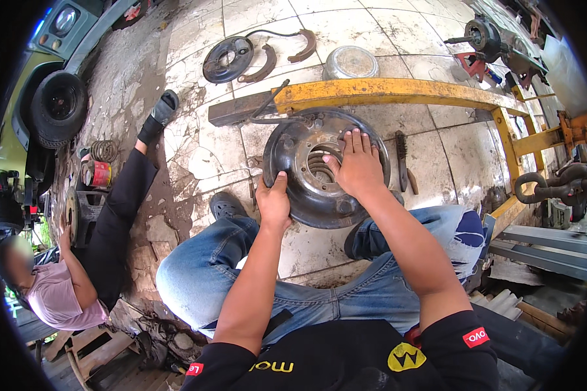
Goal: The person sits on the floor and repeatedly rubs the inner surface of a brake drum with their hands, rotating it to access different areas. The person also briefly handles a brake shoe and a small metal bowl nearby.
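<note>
A red can (98, 174) stands far left; the brake drum (325, 168) is gripped at its rim by left hand (274, 202) fingers, right hand (357, 167) fingers spread flat on it.

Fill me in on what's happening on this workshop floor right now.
A person sits on the tiled floor with a round, greasy brake backing plate between their feet. The left hand grips its lower left rim, while the right hand lies flat on its face beside the centre opening. A yellow steel frame runs just behind it, and a wire brush lies to its right. Loose brake shoes lie farther back. Another person sits at the left.
</note>
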Available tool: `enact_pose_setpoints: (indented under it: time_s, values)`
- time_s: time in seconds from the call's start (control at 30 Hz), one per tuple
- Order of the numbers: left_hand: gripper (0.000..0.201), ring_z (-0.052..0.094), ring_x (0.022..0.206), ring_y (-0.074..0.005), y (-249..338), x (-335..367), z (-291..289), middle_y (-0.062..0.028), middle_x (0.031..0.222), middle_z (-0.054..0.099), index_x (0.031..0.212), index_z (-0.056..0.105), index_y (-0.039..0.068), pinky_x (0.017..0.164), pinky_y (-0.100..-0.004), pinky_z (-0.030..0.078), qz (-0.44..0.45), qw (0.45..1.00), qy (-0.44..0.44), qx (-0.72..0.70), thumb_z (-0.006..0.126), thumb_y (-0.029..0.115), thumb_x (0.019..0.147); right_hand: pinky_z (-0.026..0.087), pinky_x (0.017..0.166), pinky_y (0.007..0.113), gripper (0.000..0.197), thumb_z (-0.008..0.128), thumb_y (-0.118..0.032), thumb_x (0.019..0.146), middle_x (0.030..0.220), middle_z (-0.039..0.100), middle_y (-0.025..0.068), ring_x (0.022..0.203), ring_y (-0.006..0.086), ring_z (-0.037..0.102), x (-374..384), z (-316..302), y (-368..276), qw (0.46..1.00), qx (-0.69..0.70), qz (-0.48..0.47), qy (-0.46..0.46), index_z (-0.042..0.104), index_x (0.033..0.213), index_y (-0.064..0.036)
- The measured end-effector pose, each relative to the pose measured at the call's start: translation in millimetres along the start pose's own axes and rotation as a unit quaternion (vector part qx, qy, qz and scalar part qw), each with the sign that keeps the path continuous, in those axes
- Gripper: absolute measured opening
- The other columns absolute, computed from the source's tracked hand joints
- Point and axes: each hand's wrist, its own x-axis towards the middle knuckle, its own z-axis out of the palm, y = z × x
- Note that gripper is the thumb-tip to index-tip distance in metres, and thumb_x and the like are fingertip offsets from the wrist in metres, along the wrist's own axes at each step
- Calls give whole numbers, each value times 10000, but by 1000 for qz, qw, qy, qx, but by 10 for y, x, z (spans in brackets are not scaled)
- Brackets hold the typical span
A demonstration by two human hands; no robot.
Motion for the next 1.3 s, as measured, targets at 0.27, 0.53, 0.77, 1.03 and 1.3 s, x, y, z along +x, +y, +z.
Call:
enact_pose_setpoints:
  time_s: [0.27,0.53,0.77,1.03,1.3]
  values:
    - [388,616,991,-243,54,26,-23,-153,1143,601,1289,436,-10,847,-374,525,-36,999,-23,-4,563,28,925,261,1134,487,784,430,-547,957,1527,295,231,1412,381,289,-95,89,-37,999,-2,-42,33,324,1457,47]
    - [458,607,932,-232,56,107,-39,-153,1112,610,1312,432,-8,822,-350,493,-46,998,-29,-12,562,1,873,341,1094,498,637,404,-441,995,1455,397,254,1355,406,375,23,149,11,994,39,-63,75,421,1381,65]
    - [396,602,807,-188,61,45,-13,-128,988,638,1249,483,-23,717,-326,492,-27,1000,4,14,584,36,870,340,1103,480,526,362,-353,1021,1433,437,235,1352,390,386,168,-11,-1,980,74,-129,129,468,1353,41]
    - [393,600,710,-178,51,24,13,-117,915,648,1238,488,-21,640,-311,492,-16,999,-3,42,584,35,861,235,1145,526,691,308,-530,1001,1496,377,188,1418,350,297,289,96,-163,994,-74,-64,55,386,1436,1]
    - [289,605,795,-183,41,34,38,-128,937,655,1139,563,-24,717,-306,484,14,999,-4,49,586,33,857,222,1148,520,762,309,-573,987,1515,340,200,1425,359,275,273,45,-186,993,-104,-54,21,344,1449,32]
